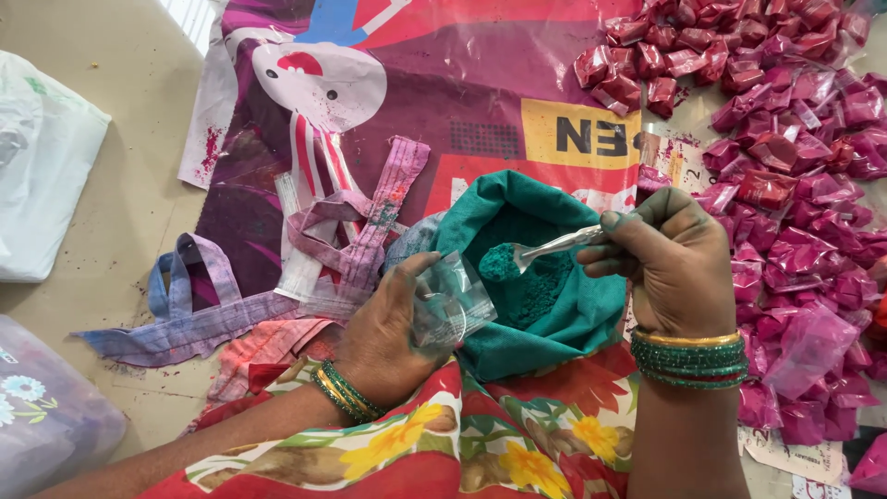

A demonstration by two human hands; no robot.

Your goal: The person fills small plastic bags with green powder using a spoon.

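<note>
Holding a limp, slippery clear pouch [451,305] pinched at its mouth, left hand [388,337] waits while right hand [670,268] fingers [624,226] grip a spoon [554,246] of loose green powder [527,277], likely to spill.

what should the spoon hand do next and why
Probably carry the spoon over to the small clear bag and tip it in. The right hand holds the spoon heaped with teal powder just above the open sack, and the left hand holds the bag beside it, seemingly empty.
</note>
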